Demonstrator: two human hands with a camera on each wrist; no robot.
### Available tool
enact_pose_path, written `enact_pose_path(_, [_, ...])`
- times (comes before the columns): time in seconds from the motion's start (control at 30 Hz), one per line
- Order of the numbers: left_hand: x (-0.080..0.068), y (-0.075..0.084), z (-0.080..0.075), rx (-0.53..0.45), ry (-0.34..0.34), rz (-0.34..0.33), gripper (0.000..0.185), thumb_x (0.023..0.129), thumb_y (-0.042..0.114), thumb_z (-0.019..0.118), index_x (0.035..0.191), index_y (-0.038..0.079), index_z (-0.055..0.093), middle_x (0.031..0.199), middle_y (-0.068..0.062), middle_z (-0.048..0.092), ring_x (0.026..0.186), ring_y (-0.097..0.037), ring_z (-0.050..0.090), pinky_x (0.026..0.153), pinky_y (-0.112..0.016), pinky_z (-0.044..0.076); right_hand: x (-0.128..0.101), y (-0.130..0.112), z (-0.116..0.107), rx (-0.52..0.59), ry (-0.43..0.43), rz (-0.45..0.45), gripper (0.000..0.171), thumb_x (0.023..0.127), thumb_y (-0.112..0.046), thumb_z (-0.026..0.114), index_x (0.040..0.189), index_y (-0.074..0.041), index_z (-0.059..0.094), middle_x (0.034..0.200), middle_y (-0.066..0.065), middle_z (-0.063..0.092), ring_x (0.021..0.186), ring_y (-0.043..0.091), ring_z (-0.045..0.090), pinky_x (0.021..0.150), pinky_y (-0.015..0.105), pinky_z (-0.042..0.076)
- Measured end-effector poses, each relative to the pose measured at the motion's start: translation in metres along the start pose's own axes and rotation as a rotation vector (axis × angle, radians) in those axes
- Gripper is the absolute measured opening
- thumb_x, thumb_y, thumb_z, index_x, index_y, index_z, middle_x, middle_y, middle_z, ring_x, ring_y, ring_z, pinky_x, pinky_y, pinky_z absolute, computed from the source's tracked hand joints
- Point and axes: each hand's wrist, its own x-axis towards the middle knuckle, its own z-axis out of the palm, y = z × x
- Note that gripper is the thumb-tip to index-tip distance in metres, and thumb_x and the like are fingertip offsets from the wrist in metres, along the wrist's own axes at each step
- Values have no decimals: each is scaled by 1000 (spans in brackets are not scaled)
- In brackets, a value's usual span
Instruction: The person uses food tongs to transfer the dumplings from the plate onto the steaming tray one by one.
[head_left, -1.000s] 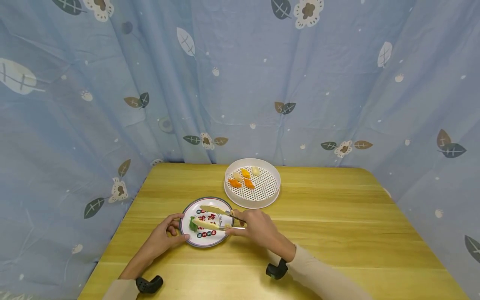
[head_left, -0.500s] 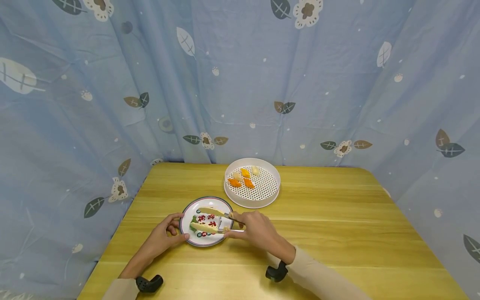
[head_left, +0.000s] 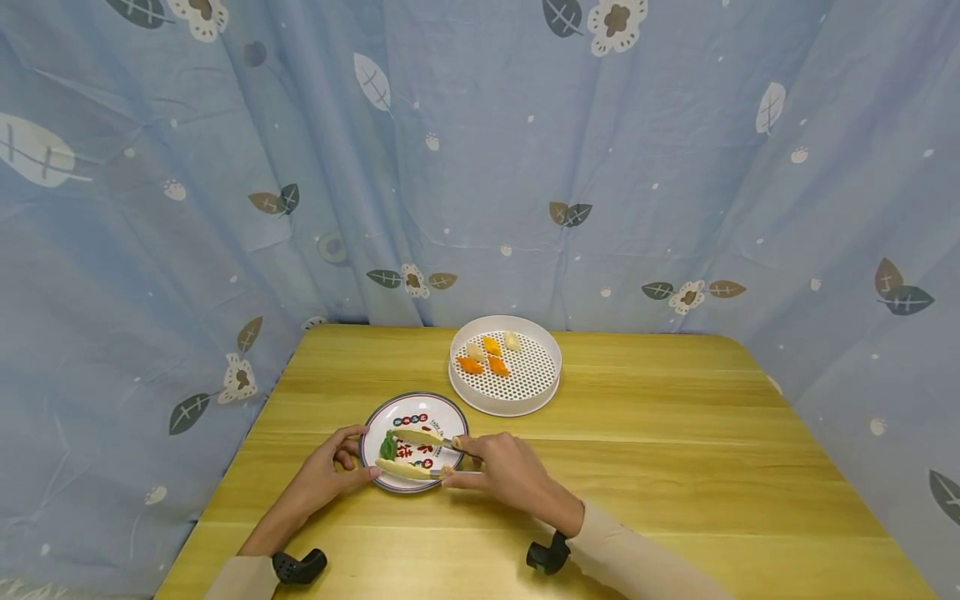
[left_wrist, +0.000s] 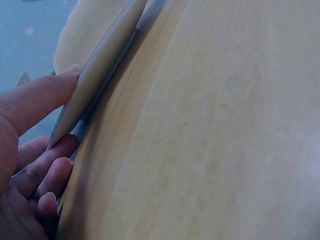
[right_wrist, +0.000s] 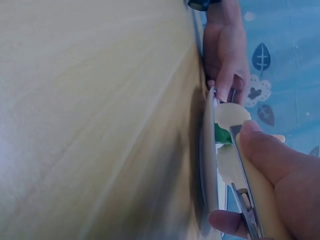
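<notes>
A white plate (head_left: 442,410) with a dark rim and red lettering lies on the table. My left hand (head_left: 327,468) pinches its left edge, thumb on the rim and fingers curled below it, as the left wrist view (left_wrist: 30,170) also shows. In my right hand (head_left: 508,473) are tongs (head_left: 408,470) with pale, broad ends and metal arms. The ends are spread low over the plate. A small leafy-looking green piece (head_left: 388,446) sits on the plate's left side, near the tong tips. Whether the tips touch it cannot be told.
Behind the plate stands a round white steamer tray (head_left: 536,392) with a holed base, holding several small orange and pale dumpling-like pieces (head_left: 497,365). A blue patterned curtain (head_left: 480,167) hangs along the back and sides of the wooden table (head_left: 660,458).
My right hand has brought the tongs a little left and nearer the plate's front edge. The green piece shows more fully now. My left hand stays on the rim.
</notes>
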Motion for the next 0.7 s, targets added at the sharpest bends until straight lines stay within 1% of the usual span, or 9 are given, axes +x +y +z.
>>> enact_pose_path(0.13, [-1,1,0,-10,-6,-1,76,81,25,91,145,13,52,109,-9,61,89,-22,48,72,-29,41,0,2,4,-19,13,-27,63,85,-66,72,128,-21,75,66,-16,46,55,-1,36,46,20,27])
enact_pose_path(0.4, [-1,2,0,-10,-6,-2,75,81,25,90,145,13,52,109,-9,61,90,-22,48,72,-29,40,-2,4,5,-14,22,-38,60,87,-63,70,129,-20,74,64,-15,44,54,-1,33,46,20,25])
enact_pose_path(0.53, [0,2,0,-2,-4,-5,74,82,25,90,145,13,53,109,-9,61,90,-22,48,72,-28,41,-3,4,3,-2,45,-51,58,88,-60,71,129,-19,74,65,-16,44,54,-1,33,46,19,26])
enact_pose_path(0.7, [-2,3,0,2,-2,-5,74,81,26,90,144,13,53,108,-9,62,90,-22,48,73,-29,41,-3,5,-6,9,69,-29,60,88,-60,71,131,-18,73,63,-16,41,54,2,34,47,21,28])
